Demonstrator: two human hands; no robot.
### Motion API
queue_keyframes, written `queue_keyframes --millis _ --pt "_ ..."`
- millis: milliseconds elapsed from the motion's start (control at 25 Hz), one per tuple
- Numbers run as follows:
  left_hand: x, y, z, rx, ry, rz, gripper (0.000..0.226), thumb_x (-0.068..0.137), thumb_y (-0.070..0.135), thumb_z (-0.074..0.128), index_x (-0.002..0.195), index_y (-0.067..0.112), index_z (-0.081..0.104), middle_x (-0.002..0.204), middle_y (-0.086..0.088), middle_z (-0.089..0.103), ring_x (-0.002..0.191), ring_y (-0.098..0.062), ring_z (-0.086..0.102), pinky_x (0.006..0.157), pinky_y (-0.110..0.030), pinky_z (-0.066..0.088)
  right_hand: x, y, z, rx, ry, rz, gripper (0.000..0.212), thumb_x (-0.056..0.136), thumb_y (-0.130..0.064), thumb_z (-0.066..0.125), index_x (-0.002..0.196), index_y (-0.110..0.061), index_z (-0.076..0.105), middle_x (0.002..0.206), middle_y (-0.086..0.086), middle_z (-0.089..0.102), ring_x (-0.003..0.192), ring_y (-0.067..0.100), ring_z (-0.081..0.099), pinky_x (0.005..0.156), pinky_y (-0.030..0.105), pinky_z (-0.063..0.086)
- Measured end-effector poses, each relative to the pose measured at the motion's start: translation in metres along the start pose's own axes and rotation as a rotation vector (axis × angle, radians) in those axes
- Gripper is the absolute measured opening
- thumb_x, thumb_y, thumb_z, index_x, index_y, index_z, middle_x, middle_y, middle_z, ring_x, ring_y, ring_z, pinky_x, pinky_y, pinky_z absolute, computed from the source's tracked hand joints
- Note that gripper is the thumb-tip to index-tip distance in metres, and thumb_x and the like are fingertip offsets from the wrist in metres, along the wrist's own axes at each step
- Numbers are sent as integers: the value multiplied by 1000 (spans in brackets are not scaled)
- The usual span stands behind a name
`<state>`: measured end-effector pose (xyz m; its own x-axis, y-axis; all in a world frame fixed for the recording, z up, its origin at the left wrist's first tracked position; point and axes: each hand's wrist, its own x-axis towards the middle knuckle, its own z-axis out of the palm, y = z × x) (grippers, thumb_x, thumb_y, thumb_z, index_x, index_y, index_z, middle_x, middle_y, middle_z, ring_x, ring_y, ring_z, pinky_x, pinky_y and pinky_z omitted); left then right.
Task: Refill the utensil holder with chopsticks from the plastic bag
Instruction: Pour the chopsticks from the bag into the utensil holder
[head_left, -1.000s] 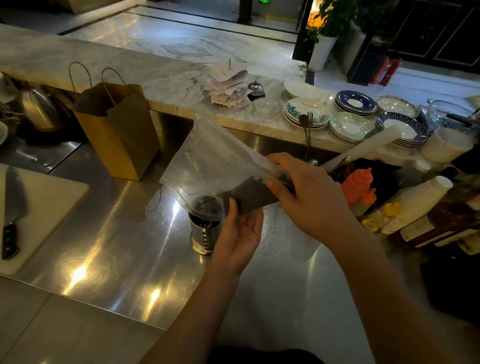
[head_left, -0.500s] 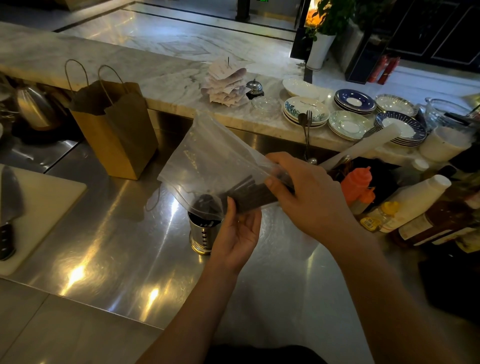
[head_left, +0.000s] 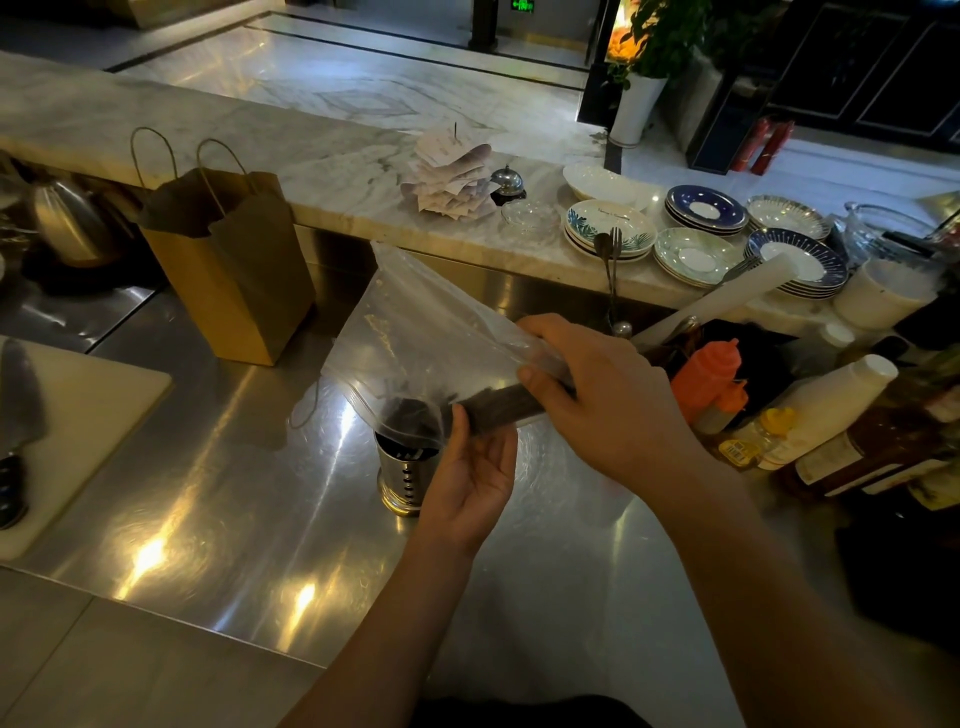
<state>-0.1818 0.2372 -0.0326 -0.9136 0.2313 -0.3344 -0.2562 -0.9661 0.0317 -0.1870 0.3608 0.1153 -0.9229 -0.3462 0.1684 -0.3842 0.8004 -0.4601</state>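
In the head view, a clear plastic bag (head_left: 415, 332) is held tilted above a steel counter (head_left: 234, 493), its lower end hanging over the mouth of a perforated metal utensil holder (head_left: 405, 475) that stands upright on the counter. A dark bundle of chopsticks (head_left: 498, 408) is seen inside the bag, slanting down towards the holder; dark shapes are visible in the holder's mouth, but whether the bundle's tips reach them cannot be told. The bag and the bundle within it are clasped by the right hand (head_left: 608, 400), fingers curled over the top. The bag's lower part is pinched by the left hand (head_left: 472, 473), thumb laid on the near side, the fingers hidden behind. A brown paper bag (head_left: 234, 275) is set well to the left, and a cutting board (head_left: 78, 415) with 1 knife (head_left: 18, 410) lies at the far left. Stacked plates (head_left: 608, 226) are ranged on the marble ledge behind, and sauce bottles (head_left: 831, 405) are grouped at the right.
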Motion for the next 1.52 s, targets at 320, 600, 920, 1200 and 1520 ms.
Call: queue_keyframes --millis 320,600,920,1200,1520 --pt "-1 0 5 -21 -23 -4 35 87 25 64 114 5 70 121 -13 70 116 -22 65 89 -34 58 -2 -6 -4 -6 63 -12 38 96 -40 49 133 -32 45 110 -6 62 95 17 62 83 49 52" --pt "0 -1 4 -6 1 1 43 86 27 64 123 6 64 128 -13 65 123 -21 60 98 -34 52 -1 -6 -3 -28 59 -34 38 97 -38 49 134 -31 45 111 -5 63 94 16 62 79 39 51" --pt "-4 -1 3 -59 -14 -15 42 85 25 67 123 6 65 124 -13 68 116 -22 65 87 -33 59 1 -7 -3 -54 63 -45 39 97 -39 49 135 -33 44 118 -3 63 100 19 62 83 40 50" --pt "-3 -3 2 -66 -6 -24 36 85 24 65 114 4 69 118 -13 71 109 -20 68 84 -31 60 5 -10 -5 -63 35 -26 38 97 -40 48 135 -35 43 123 -5 62 107 22 61 88 50 49" --pt "-2 1 4 -101 4 -16 35 84 23 67 113 4 69 118 -13 71 116 -18 63 86 -32 59 7 -13 -6 -57 29 -16 38 97 -41 48 135 -33 44 119 -5 61 102 18 61 87 47 50"
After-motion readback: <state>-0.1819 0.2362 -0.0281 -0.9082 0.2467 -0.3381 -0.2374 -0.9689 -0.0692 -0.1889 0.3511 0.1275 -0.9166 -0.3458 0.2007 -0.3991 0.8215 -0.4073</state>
